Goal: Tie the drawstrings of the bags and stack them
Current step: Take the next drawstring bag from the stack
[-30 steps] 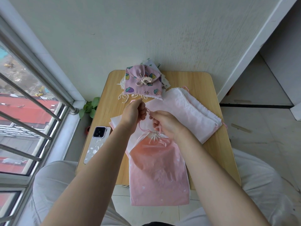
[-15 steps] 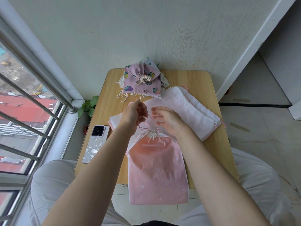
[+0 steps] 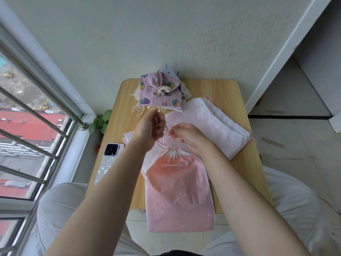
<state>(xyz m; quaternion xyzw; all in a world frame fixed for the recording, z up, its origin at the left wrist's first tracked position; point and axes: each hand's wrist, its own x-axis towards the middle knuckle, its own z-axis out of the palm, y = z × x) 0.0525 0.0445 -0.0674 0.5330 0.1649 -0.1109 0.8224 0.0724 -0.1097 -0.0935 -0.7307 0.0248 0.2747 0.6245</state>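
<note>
**A:** Where is the bag, and where are the hands?

**B:** A pink bag (image 3: 177, 193) lies lengthwise down the middle of a small wooden desk (image 3: 227, 93). Its near end hangs over the desk's near edge, and its gathered neck points to the far side. Both hands sit just beyond that neck. The left hand (image 3: 148, 129) is to the left and slightly farther away; its fingers are curled around the thin pink drawstring (image 3: 166, 135), which runs from the neck up into its grip. The right hand (image 3: 188, 136) is just to the right of the neck, fingers bent, fingertips at the string. I cannot tell whether it actually pinches the string or only touches it.

**A:** Are there other bags?

**B:** Yes. At the far edge, a purple bag (image 3: 159, 93) printed with strawberries sits on top of a small pile, its cream cord tied in a knot. To the right of the hands, folded white bags (image 3: 217, 126) lie at an angle, with pink cord ends showing at their corners. More white fabric lies beneath the pink bag.

**A:** Any writing or labels?

**B:** None that I can read. A phone (image 3: 108, 159) lies face down at the desk's left edge, in a clear case with white shapes. The person's knees, in light trousers, show on either side of the desk.
</note>
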